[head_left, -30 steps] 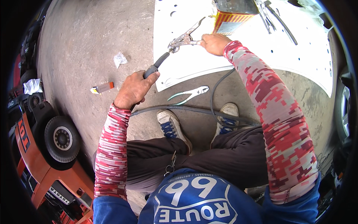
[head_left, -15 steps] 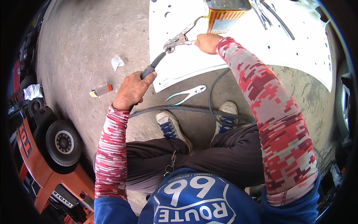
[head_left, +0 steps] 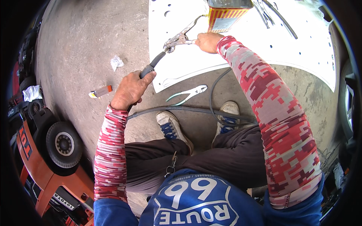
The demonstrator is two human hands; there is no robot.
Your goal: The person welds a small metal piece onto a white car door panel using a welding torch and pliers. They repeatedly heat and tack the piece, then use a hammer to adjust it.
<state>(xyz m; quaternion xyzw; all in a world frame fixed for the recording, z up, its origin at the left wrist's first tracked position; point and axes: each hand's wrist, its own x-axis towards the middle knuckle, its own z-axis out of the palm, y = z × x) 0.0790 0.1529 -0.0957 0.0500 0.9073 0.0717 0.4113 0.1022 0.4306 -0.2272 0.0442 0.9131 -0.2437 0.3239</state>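
My left hand (head_left: 130, 90) is wrapped around the black handle of a welding torch (head_left: 157, 59), which points up and to the right. At the torch's tip are the jaws of metal locking pliers (head_left: 180, 39); whether they are clamped tight on it is too small to tell. My right hand (head_left: 209, 42) grips one handle of these pliers, while the other handle slants up toward a tin can. Both tools are over the left part of a white metal panel (head_left: 245, 51) with small holes. A dark cable (head_left: 177, 108) runs across the floor near my shoes.
The red-and-yellow striped tin can (head_left: 224, 20) stands on the panel. Right of it lie other locking pliers (head_left: 264, 13) and a dark rod (head_left: 284, 24). Slip-joint pliers (head_left: 190, 92), a small box (head_left: 100, 91) and crumpled plastic (head_left: 117, 63) lie on the floor. An orange vehicle (head_left: 52, 165) is at left.
The whole view has shifted slightly, with everything a little further left. Both hands keep the same hold on the welding torch and the locking pliers.
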